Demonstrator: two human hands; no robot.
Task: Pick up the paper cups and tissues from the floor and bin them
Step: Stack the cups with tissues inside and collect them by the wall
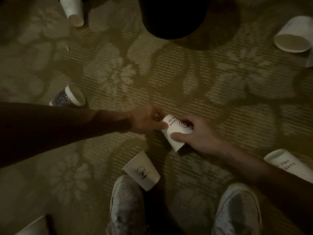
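Observation:
A white printed paper cup [174,131] lies low over the patterned carpet at the centre. My right hand [198,134] grips it, thumb across its side and fingers over the top. My left hand [149,122] pinches the cup's rim end with curled fingers. Another white cup with a dark logo [142,170] lies on its side just in front of my left shoe. More cups lie around: one at the top left [72,11], one at the top right [293,36], a dark-patterned one at the left [69,97], and one at the right edge [286,164] behind my right forearm.
A dark round bin [172,16] stands at the top centre. My two white shoes [127,206] [237,211] stand at the bottom. A pale flat object [32,226] shows at the bottom left corner. A small scrap [68,48] lies on the carpet at the upper left.

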